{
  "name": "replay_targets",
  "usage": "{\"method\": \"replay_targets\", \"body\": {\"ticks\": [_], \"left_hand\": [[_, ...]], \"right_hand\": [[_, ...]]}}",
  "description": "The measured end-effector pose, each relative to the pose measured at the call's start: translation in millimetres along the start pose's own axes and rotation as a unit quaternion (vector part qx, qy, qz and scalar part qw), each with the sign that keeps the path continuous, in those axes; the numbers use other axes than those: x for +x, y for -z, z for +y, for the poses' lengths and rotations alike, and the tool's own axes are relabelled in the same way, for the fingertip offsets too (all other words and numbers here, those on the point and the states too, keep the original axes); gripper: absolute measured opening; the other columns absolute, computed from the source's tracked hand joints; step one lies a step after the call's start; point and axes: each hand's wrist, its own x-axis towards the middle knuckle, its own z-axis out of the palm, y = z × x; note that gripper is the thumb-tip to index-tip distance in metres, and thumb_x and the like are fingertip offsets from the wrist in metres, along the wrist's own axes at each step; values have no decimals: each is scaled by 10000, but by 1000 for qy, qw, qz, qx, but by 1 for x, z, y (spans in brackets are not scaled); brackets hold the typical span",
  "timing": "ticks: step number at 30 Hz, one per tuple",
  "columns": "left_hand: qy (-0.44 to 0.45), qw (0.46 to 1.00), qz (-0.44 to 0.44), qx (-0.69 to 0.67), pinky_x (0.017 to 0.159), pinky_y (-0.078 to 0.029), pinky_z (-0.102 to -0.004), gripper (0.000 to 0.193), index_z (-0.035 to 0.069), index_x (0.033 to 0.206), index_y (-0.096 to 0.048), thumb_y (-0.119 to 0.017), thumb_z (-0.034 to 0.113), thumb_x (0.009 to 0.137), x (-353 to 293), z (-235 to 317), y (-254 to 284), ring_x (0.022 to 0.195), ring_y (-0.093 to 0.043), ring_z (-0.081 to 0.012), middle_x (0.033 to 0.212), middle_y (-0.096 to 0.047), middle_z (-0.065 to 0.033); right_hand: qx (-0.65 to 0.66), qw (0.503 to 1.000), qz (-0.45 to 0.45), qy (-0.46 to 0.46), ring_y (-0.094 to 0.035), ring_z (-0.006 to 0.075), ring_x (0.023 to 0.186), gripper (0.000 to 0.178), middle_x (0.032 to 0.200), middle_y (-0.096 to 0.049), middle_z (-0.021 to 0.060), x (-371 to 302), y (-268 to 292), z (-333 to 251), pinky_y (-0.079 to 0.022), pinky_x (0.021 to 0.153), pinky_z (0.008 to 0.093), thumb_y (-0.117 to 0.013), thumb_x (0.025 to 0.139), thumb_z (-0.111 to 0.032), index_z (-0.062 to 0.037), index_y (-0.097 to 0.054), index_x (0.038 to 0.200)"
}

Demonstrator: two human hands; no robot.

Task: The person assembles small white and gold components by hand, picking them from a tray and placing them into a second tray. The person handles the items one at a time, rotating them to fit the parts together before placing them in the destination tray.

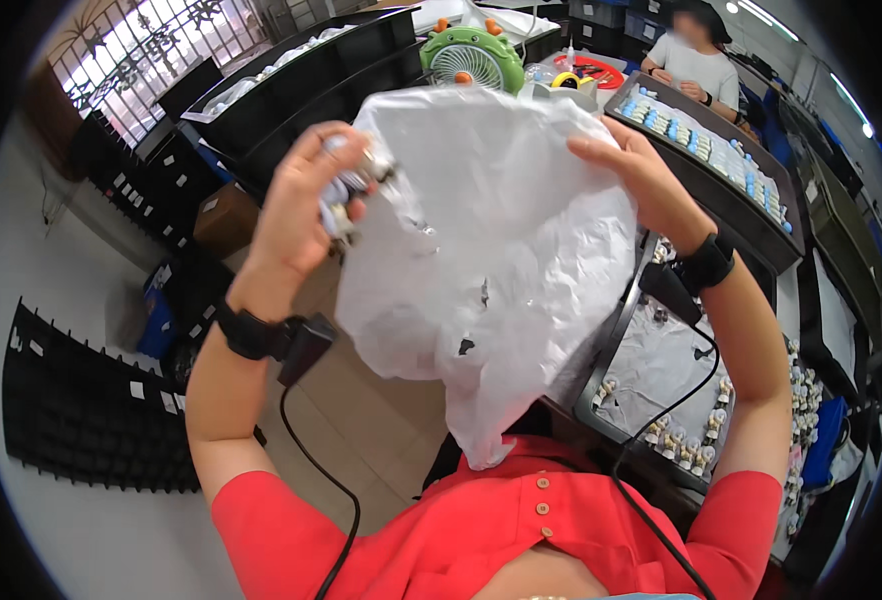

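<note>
A crumpled, thin white plastic sheet [491, 220] hangs in front of me, with a few small tears low in its middle. My right hand [651, 180] is closed on its upper right edge, thumb over the front. At its upper left edge is my left hand [306, 195], fingers curled round several small figurine-like pieces [346, 195] in white with dark and bluish parts. Motion blurs these pieces, and I cannot tell whether the left fingers also pinch the sheet. Below my right forearm, a black tray [611, 355] holds similar small pieces on a white liner.
Behind on the right, a tray [796, 250] carries rows of blue-and-white pieces. A person [696, 65] sits beyond it. At the back stand a green fan [471, 60], yellow tape [566, 80] and a black bin [301, 80]. Cables run from both wristbands.
</note>
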Motion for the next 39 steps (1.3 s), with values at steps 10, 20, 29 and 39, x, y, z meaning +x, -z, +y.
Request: {"method": "replay_targets", "body": {"ticks": [10, 20, 29, 39], "left_hand": [[-77, 992, -95, 12, 514, -470, -176, 306, 24, 1096, -578, -635, 216, 865, 45, 158, 52, 682, -601, -112, 921, -620, -86], [-75, 895, 58, 436, 438, -395, -209, 270, 112, 903, -637, -742, 305, 746, 130, -13, 3, 548, -495, -55, 679, -565, 19], [-216, 820, 70, 526, 750, -505, -386, 290, 141, 921, -621, -715, 334, 727, 168, -113, -39, 859, -621, -313, 950, -570, -130], [-250, 785, -4, 567, 699, -502, -450, 261, 132, 949, -586, -714, 208, 734, 197, -187, -63, 843, -607, -375, 1004, -510, -160]], "right_hand": [[289, 941, -144, 97, -598, 202, 1049, 467, 1187, -594, 122, 15, 4, -81, -472, 936, 341, -514, 934, -327, 6, -479, 1260], [-450, 891, 56, 0, -555, 90, 758, 370, 886, -627, 11, 52, 50, 46, -451, 710, 237, -662, 830, -285, 15, -604, 1039], [-325, 936, 128, -39, -607, 151, 854, 396, 953, -636, 89, 52, 124, 98, -470, 762, 281, -666, 812, -293, -12, -588, 1079], [-321, 917, 213, -104, -582, 196, 930, 427, 1018, -612, 116, 65, 155, 135, -450, 820, 296, -674, 784, -242, -71, -563, 1160]]}}
